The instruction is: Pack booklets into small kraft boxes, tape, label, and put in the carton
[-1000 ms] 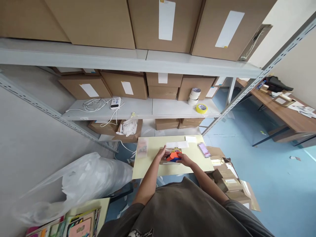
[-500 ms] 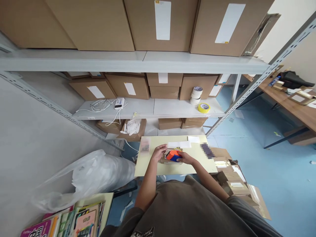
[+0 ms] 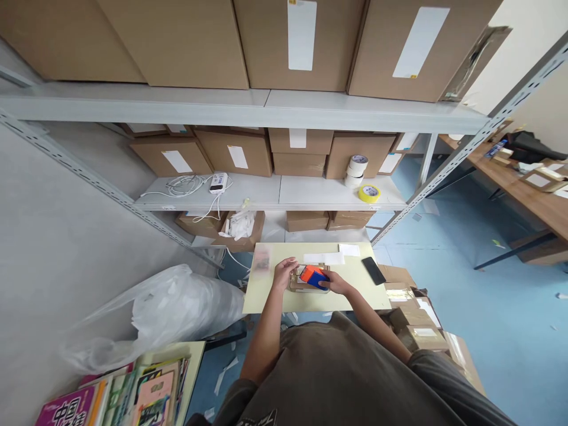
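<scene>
On the pale yellow table lies a small brown cardboard box [image 3: 294, 286] with shiny tape on it. My right hand [image 3: 338, 283] is closed around an orange-and-blue tape dispenser [image 3: 316, 276], held tilted over the box. At the box's left side is my left hand [image 3: 284, 273], its fingers curled in against the upper left corner. What lies between those fingertips is too small to make out clearly. The dispenser hides the middle of the box.
Behind the table [image 3: 266, 302], white paper strips [image 3: 323, 258] lie near a black phone [image 3: 373, 271]. A metal shelf [image 3: 248, 190] carries tape rolls [image 3: 369, 193], cables and boxes. Cardboard boxes [image 3: 417, 325] stand right; a plastic bag [image 3: 177, 307] and books [image 3: 151, 396] are left.
The tape dispenser has turned slightly in my right hand, and its yellow part no longer shows. My left hand stays by the box. The whole view has shifted a little.
</scene>
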`<state>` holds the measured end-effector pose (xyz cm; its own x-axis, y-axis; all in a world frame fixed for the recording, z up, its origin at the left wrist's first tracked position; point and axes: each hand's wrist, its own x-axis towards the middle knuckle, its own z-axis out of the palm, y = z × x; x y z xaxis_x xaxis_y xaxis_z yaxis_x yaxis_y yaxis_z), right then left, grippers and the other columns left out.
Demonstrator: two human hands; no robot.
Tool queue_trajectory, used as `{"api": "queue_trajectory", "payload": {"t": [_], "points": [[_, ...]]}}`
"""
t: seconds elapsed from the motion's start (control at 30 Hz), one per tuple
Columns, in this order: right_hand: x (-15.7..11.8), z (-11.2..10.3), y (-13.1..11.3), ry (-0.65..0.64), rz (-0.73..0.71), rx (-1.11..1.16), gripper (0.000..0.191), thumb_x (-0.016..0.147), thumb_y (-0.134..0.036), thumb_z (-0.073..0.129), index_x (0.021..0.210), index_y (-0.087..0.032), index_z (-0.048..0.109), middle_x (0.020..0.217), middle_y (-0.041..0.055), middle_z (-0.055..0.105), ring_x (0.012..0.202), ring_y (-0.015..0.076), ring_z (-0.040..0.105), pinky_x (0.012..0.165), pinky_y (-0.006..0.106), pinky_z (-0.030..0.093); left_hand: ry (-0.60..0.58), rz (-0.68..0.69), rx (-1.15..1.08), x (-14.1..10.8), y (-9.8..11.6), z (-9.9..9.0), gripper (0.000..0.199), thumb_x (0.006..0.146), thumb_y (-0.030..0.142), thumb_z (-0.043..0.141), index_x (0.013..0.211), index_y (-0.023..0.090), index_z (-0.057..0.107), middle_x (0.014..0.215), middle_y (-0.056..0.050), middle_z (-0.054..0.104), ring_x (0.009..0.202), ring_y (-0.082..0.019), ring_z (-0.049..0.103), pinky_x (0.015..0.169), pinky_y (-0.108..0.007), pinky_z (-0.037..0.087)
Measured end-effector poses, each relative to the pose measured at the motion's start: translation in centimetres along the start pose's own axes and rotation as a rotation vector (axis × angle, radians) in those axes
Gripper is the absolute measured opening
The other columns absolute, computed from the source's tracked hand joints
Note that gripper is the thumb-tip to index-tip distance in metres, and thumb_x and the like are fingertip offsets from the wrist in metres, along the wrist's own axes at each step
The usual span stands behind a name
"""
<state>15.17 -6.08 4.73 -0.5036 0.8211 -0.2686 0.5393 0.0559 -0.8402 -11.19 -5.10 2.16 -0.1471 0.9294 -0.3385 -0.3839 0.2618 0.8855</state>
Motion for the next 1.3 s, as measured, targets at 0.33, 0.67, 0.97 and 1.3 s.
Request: {"api": "queue_trajectory", "payload": {"t": [0.33, 0.67, 0.97, 1.3], "points": [[0.7, 0.6, -1.6, 0.172, 0.125, -0.208, 0.045, 0.091, -0.063, 0.064, 0.096, -0.019, 0.075, 0.089, 0.0068, 0.076, 0.080, 0.0212, 0.067, 0.072, 0.028, 0.047, 0.384, 0.210, 0.165, 0.0, -2.3, -0.2, 0.024, 0.071, 0.035, 0.076, 0.084, 0.015, 0.080, 0.085, -0.010, 0.081, 0.083, -0.024, 0.075, 0.083, -0.037, 0.061], [-1.1, -4.8, 0.6, 0.072, 0.238, -0.329, 0.049, 0.085, -0.068, 0.066, 0.078, -0.019, 0.070, 0.077, 0.0053, 0.072, 0.070, 0.0188, 0.062, 0.063, 0.026, 0.040, 0.590, 0.190, 0.070, 1.6, -5.2, -4.4, 0.017, 0.067, 0.028, 0.076, 0.080, 0.017, 0.079, 0.078, -0.008, 0.079, 0.079, -0.024, 0.076, 0.083, -0.039, 0.062], [0.8, -4.6, 0.5, -0.003, 0.373, -0.450, 0.046, 0.086, -0.065, 0.067, 0.089, -0.019, 0.074, 0.091, 0.0088, 0.076, 0.078, 0.0207, 0.067, 0.064, 0.025, 0.041, 0.669, 0.036, -0.006, 2.4, -9.4, -6.3, 0.039, 0.068, 0.027, 0.081, 0.105, 0.016, 0.074, 0.068, -0.001, 0.072, 0.072, -0.022, 0.076, 0.078, -0.038, 0.062], [2.0, -4.0, 2.2, 0.004, 0.439, -0.458, 0.046, 0.087, -0.064, 0.068, 0.090, -0.019, 0.076, 0.092, 0.0085, 0.077, 0.079, 0.0207, 0.068, 0.062, 0.025, 0.041, 0.520, -0.155, 0.430, 3.6, -11.4, -5.2, 0.029, 0.080, 0.030, 0.073, 0.106, 0.017, 0.074, 0.077, -0.006, 0.075, 0.077, -0.023, 0.075, 0.073, -0.032, 0.057]]}}
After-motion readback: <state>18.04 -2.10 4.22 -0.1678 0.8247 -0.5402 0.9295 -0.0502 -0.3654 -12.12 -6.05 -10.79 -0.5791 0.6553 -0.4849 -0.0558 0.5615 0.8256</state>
